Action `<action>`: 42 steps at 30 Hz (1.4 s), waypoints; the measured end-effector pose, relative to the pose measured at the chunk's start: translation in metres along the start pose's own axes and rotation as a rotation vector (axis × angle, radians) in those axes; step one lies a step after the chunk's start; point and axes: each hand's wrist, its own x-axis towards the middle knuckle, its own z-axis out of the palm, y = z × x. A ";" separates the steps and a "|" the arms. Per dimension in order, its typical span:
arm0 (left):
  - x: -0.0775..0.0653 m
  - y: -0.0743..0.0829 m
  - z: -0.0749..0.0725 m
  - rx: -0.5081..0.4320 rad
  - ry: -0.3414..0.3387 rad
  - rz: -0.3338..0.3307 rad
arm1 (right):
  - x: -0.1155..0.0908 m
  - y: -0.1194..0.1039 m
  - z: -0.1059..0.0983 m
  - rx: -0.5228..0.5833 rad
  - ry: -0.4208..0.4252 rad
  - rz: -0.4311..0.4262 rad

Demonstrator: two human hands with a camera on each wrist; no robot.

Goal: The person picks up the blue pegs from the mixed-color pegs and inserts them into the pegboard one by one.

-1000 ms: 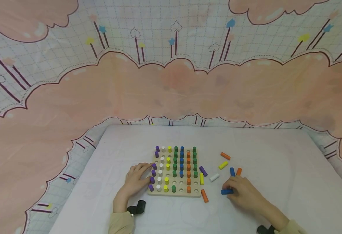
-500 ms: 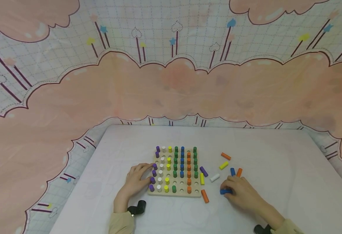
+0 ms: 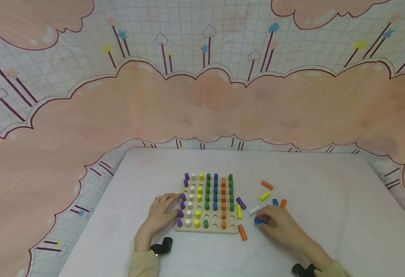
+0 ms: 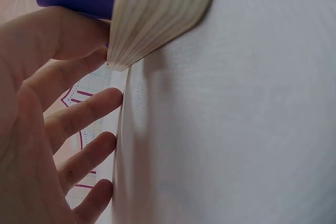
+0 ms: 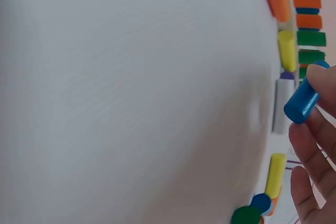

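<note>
My right hand (image 3: 281, 225) pinches a blue peg (image 5: 301, 102) between thumb and fingers, over the white tabletop right of the pegboard. The peg points left, toward the board. My left hand (image 3: 160, 214) rests at the left side of the wooden pegboard (image 3: 207, 229). In the left wrist view its thumb and index finger touch the board's edge (image 4: 157, 17), and the other fingers extend loosely. The board carries columns of purple, white, yellow, green, blue and orange pegs, with several bare holes, mostly near the front right.
Loose pegs lie right of the board: a purple peg (image 3: 241, 203), a yellow peg (image 3: 239, 212), a white peg (image 3: 254, 210), an orange peg (image 3: 242, 232) and several more farther right. In the right wrist view a green peg end (image 5: 247, 215) shows low down.
My right hand has moved left and slightly away from me with the blue peg, toward the board and the white peg. My left hand has stayed at the board's side.
</note>
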 end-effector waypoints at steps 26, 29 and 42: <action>0.001 0.002 -0.003 -0.008 0.023 0.028 | 0.041 -0.050 0.018 0.243 0.032 -0.101; 0.001 0.002 -0.003 -0.016 0.045 0.050 | 0.046 -0.059 0.020 0.260 0.021 -0.085; 0.004 0.001 -0.006 0.006 -0.024 -0.011 | 0.061 -0.078 0.031 0.388 0.017 -0.095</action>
